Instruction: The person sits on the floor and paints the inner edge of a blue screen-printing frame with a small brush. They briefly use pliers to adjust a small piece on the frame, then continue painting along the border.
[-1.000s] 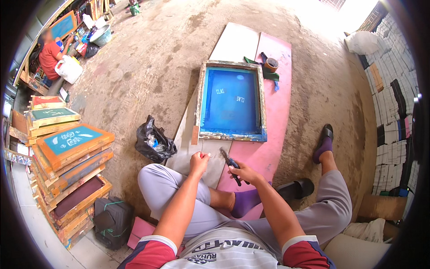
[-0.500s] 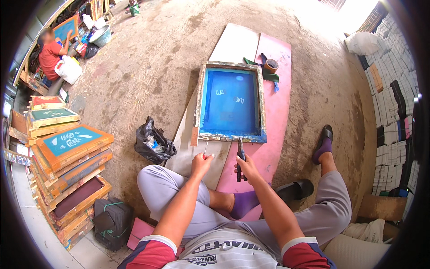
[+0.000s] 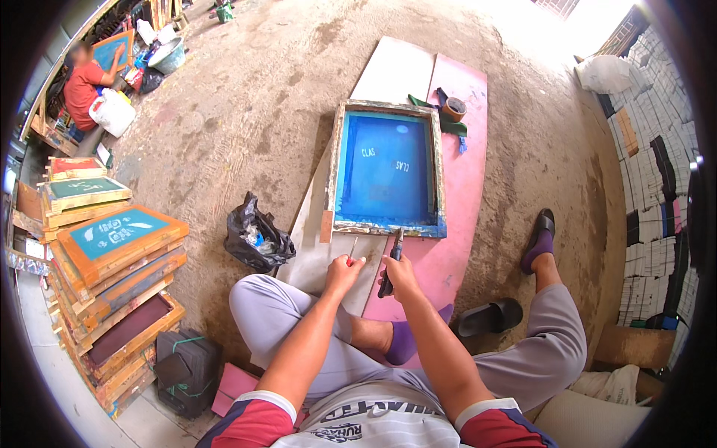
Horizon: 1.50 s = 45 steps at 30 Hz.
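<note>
My left hand (image 3: pixel 343 275) is closed round a small tool with a red handle (image 3: pixel 349 261) and a thin metal shaft, which looks like a screwdriver. My right hand (image 3: pixel 402 278) grips black-handled pliers (image 3: pixel 386 287), jaws pointing up toward the near edge of a screen-printing frame (image 3: pixel 328 164). Whether the jaws touch the wood, I cannot tell. The frame is worn wood round a blue mesh (image 3: pixel 385 175) with pale lettering, lying flat beyond both hands. It rests across a white board and a pink board (image 3: pixel 467 127).
A tape roll (image 3: pixel 453 109) and dark green cloth strips lie right of the frame. An open black plastic bag (image 3: pixel 258 233) is on the floor at left, near stacked printing frames (image 3: pixel 123 233). Stacked white bundles (image 3: pixel 650 216) line the right. A person in red (image 3: pixel 84 93) sits far left.
My right hand has shifted slightly left with the pliers, closer to my left hand. The red-handled tool has moved slightly right and tilts more. The frame looks unmoved on the boards.
</note>
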Each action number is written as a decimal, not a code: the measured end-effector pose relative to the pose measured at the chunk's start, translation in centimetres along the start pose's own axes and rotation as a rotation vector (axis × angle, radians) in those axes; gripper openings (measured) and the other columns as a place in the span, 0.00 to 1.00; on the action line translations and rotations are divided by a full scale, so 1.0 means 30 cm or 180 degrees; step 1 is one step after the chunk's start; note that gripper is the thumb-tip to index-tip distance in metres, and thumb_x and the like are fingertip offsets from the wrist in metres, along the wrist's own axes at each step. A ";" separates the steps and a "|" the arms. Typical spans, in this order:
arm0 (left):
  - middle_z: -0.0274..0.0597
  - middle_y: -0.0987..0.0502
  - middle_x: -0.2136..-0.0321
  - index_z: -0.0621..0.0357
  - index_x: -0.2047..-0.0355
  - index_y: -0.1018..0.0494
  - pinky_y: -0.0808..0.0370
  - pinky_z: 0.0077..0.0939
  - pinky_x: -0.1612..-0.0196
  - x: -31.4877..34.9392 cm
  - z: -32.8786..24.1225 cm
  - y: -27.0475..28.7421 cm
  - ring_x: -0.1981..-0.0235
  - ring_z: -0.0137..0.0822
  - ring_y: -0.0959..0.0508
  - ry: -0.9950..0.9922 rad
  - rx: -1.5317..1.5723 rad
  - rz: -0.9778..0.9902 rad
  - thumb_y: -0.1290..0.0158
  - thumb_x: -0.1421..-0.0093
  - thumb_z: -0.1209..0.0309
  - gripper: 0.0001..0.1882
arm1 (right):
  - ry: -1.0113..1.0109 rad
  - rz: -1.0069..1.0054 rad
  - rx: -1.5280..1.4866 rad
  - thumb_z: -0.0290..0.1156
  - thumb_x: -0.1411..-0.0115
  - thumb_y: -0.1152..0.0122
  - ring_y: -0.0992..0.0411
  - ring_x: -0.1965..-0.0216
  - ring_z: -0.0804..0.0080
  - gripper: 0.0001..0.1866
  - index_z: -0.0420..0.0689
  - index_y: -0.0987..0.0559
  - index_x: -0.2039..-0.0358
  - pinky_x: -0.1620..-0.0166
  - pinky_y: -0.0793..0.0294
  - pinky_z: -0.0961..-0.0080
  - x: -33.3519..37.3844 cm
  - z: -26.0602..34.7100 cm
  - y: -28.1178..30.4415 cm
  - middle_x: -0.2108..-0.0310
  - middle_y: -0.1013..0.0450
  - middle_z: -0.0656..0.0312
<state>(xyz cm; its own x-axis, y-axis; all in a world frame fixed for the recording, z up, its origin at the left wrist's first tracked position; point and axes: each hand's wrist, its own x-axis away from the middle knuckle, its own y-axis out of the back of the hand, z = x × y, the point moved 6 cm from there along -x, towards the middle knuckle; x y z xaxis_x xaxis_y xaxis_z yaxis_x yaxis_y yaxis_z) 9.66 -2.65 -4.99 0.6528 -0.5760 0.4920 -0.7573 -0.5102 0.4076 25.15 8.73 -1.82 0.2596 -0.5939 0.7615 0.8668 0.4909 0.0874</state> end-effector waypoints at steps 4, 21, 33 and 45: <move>0.48 0.19 0.77 0.63 0.73 0.24 0.24 0.37 0.68 -0.011 0.022 -0.009 0.75 0.40 0.19 -0.0130 0.0058 -0.0035 0.33 0.39 0.52 0.24 | 0.0005 0.0379 0.0027 0.35 0.31 0.39 0.22 0.72 0.63 0.15 0.44 0.28 0.49 0.74 0.23 0.59 -0.009 -0.021 0.071 0.68 0.25 0.57; 0.39 0.21 0.81 0.61 0.76 0.25 0.25 0.32 0.74 -0.043 0.073 -0.032 0.80 0.29 0.22 -0.0220 0.0056 -0.0090 0.33 0.39 0.54 0.23 | -0.0743 0.2168 0.0712 0.40 0.28 0.42 0.19 0.50 0.49 0.25 0.42 0.31 0.36 0.57 0.15 0.46 -0.123 0.092 0.358 0.49 0.20 0.45; 0.56 0.17 0.75 0.66 0.75 0.23 0.22 0.44 0.65 -0.020 0.036 -0.028 0.71 0.51 0.15 -0.0201 -0.0029 -0.0023 0.35 0.38 0.52 0.25 | -0.1080 0.2551 0.0523 0.47 0.26 0.48 0.20 0.63 0.61 0.25 0.43 0.25 0.38 0.62 0.18 0.53 -0.168 0.058 0.393 0.58 0.21 0.52; 0.55 0.19 0.77 0.66 0.74 0.24 0.23 0.42 0.66 -0.011 0.004 -0.045 0.73 0.50 0.16 -0.0338 0.0100 0.0047 0.35 0.38 0.52 0.25 | 0.0064 0.0552 0.1541 0.49 0.30 0.36 0.28 0.85 0.71 0.24 0.36 0.18 0.63 0.83 0.30 0.68 -0.138 0.007 0.336 0.79 0.25 0.59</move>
<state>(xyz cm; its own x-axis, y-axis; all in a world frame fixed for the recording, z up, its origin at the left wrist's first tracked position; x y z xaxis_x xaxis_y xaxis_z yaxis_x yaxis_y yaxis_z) 10.47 -1.86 -5.81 0.6410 -0.6471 0.4128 -0.7670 -0.5201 0.3758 32.71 16.26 -3.95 0.3943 -0.4873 0.7791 0.5150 0.8194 0.2518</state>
